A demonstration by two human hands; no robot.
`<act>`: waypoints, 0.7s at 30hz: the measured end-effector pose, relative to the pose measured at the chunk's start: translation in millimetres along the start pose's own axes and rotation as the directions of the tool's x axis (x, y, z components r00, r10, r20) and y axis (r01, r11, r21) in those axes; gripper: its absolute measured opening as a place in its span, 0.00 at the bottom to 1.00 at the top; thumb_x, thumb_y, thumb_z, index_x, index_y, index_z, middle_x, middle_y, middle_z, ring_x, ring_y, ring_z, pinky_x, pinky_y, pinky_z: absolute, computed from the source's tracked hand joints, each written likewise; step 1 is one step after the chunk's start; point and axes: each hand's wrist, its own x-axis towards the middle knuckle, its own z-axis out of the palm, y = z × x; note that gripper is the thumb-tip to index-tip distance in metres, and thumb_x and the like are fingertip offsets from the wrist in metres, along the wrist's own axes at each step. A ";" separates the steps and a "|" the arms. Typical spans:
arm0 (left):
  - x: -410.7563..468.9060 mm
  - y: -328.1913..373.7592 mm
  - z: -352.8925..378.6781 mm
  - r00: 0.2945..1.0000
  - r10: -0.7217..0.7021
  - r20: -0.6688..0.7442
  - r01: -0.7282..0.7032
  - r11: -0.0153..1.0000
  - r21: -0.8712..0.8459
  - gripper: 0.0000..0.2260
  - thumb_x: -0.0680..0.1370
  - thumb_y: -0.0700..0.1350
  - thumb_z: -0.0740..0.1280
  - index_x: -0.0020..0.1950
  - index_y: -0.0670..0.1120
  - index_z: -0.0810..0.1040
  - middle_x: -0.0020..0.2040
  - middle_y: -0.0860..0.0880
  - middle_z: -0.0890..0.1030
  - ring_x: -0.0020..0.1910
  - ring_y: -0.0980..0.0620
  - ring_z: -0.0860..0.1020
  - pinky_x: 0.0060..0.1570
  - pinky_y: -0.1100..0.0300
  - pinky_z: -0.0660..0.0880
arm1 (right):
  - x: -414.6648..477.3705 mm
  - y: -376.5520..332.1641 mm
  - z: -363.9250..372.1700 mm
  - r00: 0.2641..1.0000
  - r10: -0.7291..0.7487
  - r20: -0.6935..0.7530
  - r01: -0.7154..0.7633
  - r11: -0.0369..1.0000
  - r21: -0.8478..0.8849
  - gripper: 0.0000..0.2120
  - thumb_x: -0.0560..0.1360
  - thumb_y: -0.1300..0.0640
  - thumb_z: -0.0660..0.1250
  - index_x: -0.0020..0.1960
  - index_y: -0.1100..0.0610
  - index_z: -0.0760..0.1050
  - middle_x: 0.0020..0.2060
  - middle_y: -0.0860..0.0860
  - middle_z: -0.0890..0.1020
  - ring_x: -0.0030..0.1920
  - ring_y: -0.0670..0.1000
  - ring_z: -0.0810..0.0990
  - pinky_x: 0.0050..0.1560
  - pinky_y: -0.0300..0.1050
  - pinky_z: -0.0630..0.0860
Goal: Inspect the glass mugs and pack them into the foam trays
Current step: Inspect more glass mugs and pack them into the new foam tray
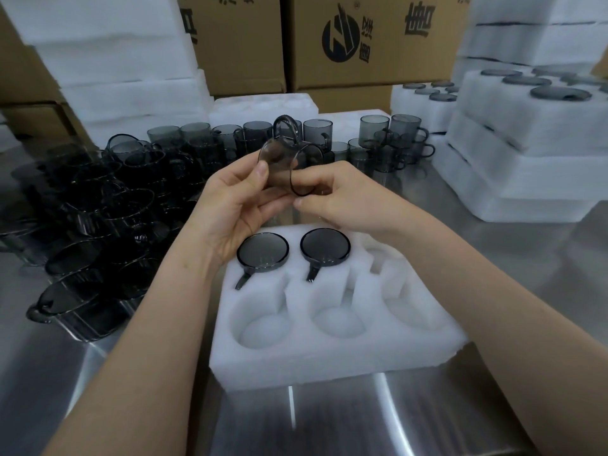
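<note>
I hold one smoky glass mug (285, 159) on its side above the foam tray (335, 353), its handle pointing up. My left hand (237, 205) grips its base end, thumb on the glass. My right hand (335, 195) pinches the rim end from the right. Two mugs (262, 251) (325, 245) sit upside down in the tray's back row, handles toward me. The remaining pockets in the tray hold nothing.
Several loose mugs (98, 218) lie piled on the steel table at the left, and more stand upright (388, 139) behind my hands. Stacked filled foam trays (526, 133) rise at the right. Cardboard boxes (362, 41) and foam sheets stand at the back.
</note>
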 end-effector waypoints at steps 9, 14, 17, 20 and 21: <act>0.7 -1.0 -0.1 0.998 0.070 -0.003 -0.069 0.995 0.067 0.19 0.69 0.37 0.72 0.59 0.47 0.81 0.56 0.46 0.84 0.58 0.46 0.81 0.54 0.53 0.79 | 2.2 3.5 0.4 0.992 0.124 -0.010 -0.122 0.988 0.098 0.20 0.73 0.71 0.61 0.55 0.48 0.74 0.38 0.47 0.77 0.26 0.40 0.71 0.28 0.34 0.68; -0.6 0.7 6.5 0.954 0.245 -0.173 -0.199 0.948 0.248 0.26 0.68 0.33 0.73 0.63 0.49 0.77 0.57 0.51 0.81 0.58 0.52 0.80 0.55 0.56 0.77 | -2.2 11.7 -3.9 0.984 0.125 -0.129 -0.105 0.983 0.152 0.14 0.74 0.67 0.68 0.51 0.48 0.74 0.48 0.50 0.78 0.32 0.47 0.79 0.30 0.40 0.74; -3.1 1.0 11.1 0.907 0.373 -0.197 -0.253 0.855 0.453 0.29 0.67 0.34 0.75 0.65 0.50 0.74 0.58 0.51 0.79 0.56 0.53 0.80 0.53 0.60 0.77 | -1.2 18.0 -7.2 0.940 0.186 -0.286 -0.123 0.966 0.226 0.09 0.73 0.65 0.72 0.44 0.55 0.73 0.38 0.51 0.82 0.28 0.49 0.78 0.26 0.40 0.74; -5.3 0.0 16.2 0.884 0.436 -0.171 -0.261 0.762 0.592 0.31 0.68 0.34 0.76 0.68 0.51 0.72 0.61 0.50 0.75 0.60 0.56 0.78 0.57 0.60 0.77 | 1.6 22.9 -9.7 0.876 0.248 -0.413 -0.170 0.961 0.218 0.11 0.72 0.62 0.75 0.37 0.56 0.73 0.25 0.48 0.80 0.22 0.46 0.75 0.23 0.38 0.71; -6.2 -0.3 18.0 0.878 0.452 -0.157 -0.262 0.728 0.634 0.31 0.68 0.35 0.76 0.68 0.51 0.72 0.62 0.51 0.74 0.60 0.57 0.77 0.59 0.60 0.76 | 1.8 23.7 -10.7 0.865 0.256 -0.432 -0.180 0.961 0.210 0.11 0.72 0.61 0.75 0.35 0.56 0.75 0.25 0.49 0.81 0.21 0.46 0.74 0.24 0.38 0.71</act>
